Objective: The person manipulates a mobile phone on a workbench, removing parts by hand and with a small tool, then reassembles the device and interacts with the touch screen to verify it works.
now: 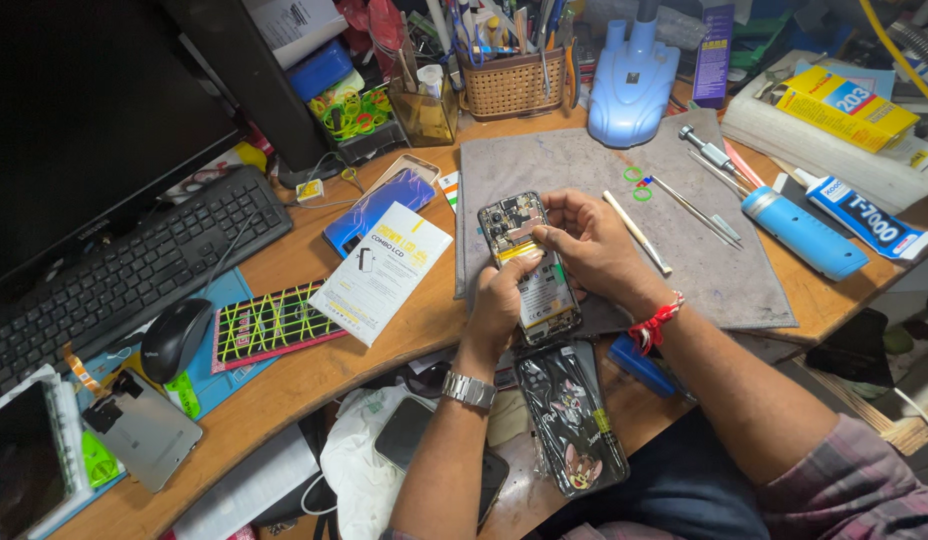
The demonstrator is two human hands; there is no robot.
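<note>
Nearest the lens, a black phone case (572,418) with cartoon figures lies at the desk edge, its lower end partly lost in shadow. Just above it, the left hand (501,298) grips the opened phone (529,262) from below, over the grey mat (594,170). The right hand (592,243) pinches at a yellow strip (516,250) on it, and both hands hide much of its middle.
</note>
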